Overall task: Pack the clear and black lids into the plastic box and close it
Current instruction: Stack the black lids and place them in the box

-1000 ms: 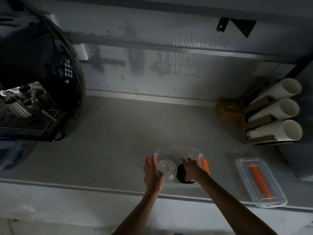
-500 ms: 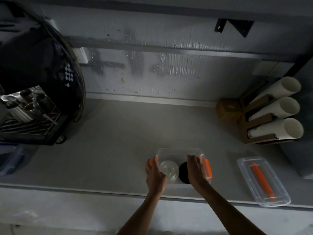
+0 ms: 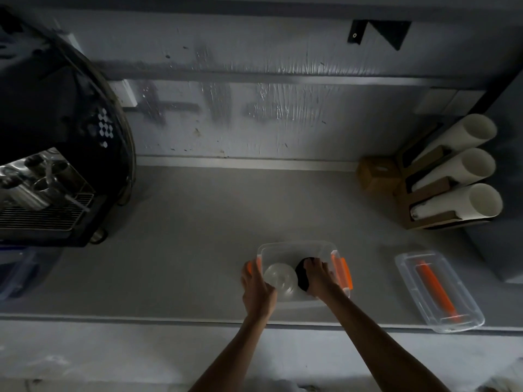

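Note:
A clear plastic box (image 3: 294, 247) with orange side clips stands open near the counter's front edge. Inside it, a stack of clear domed lids (image 3: 280, 278) lies on the left and a stack of black lids (image 3: 301, 275) on the right. My left hand (image 3: 256, 287) grips the box's left wall beside the clear lids. My right hand (image 3: 319, 275) reaches into the box and rests on top of the black lids, covering most of them. The box's own clear cover (image 3: 438, 290), with an orange handle, lies apart on the counter to the right.
A black coffee machine (image 3: 56, 142) fills the left. A cardboard holder with three stacks of white paper cups (image 3: 464, 171) and a small brown box (image 3: 376, 174) stand at the back right. Grey counter surface (image 3: 198, 236) stretches between them.
My right hand has shifted deeper into the box, over the black lids. My left hand has stayed on the box's left side.

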Demonstrator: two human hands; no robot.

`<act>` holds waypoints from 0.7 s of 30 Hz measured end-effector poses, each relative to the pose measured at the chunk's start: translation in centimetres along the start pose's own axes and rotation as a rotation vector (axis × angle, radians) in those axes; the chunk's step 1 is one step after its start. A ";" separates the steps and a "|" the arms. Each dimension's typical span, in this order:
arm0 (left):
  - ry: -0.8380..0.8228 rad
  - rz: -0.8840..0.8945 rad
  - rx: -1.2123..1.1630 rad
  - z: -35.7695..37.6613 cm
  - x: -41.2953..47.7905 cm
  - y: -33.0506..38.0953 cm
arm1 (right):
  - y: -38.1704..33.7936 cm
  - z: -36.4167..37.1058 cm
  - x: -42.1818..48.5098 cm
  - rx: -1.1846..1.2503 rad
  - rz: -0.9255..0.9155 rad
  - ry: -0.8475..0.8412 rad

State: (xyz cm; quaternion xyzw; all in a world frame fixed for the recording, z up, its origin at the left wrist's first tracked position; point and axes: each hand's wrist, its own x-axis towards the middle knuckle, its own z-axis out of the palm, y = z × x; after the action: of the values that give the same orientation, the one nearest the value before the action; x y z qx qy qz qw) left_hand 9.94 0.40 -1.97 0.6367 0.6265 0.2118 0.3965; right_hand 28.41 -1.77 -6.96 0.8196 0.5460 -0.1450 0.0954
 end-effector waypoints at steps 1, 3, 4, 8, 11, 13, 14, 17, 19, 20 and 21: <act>0.001 -0.002 0.000 0.0 0.0 0.1 | -0.4 -1.1 -0.9 0.010 -0.010 -0.013; -0.004 -0.008 0.008 0.0 0.0 0.1 | -1.2 -2.2 -1.6 0.019 -0.029 0.015; -0.007 -0.010 0.012 0.0 0.0 0.1 | -2.0 -2.7 -1.9 0.060 -0.027 0.061; -0.016 -0.015 0.032 0.0 0.0 0.0 | -5.3 -3.0 -2.3 0.369 -0.039 -0.003; -0.020 -0.010 0.048 -0.1 0.0 0.0 | -6.8 -2.8 -2.1 0.345 -0.013 -0.126; -0.024 -0.006 0.059 -0.1 0.3 0.0 | -7.0 -2.9 -2.5 0.354 0.001 -0.098; -0.031 -0.005 0.064 -0.1 0.5 0.0 | -6.9 -2.9 -2.8 0.382 0.009 -0.064; -0.040 0.016 0.048 -0.2 1.1 0.0 | -5.9 -3.4 -3.7 0.531 0.088 0.210; -0.039 0.033 0.048 -0.3 1.7 -0.3 | -4.9 -3.8 -3.9 0.585 0.156 0.321; -0.037 0.040 0.053 -0.3 2.0 -0.4 | -4.5 -3.8 -3.7 0.603 0.165 0.272; -0.032 0.047 0.053 -0.3 2.3 -0.5 | -4.2 -4.0 -3.5 0.619 0.172 0.167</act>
State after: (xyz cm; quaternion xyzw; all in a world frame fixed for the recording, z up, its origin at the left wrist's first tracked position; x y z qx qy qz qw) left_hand 9.68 2.69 -2.66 0.6648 0.6104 0.1941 0.3843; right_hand 23.74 -1.95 -2.03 0.8620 0.4106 -0.2277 -0.1914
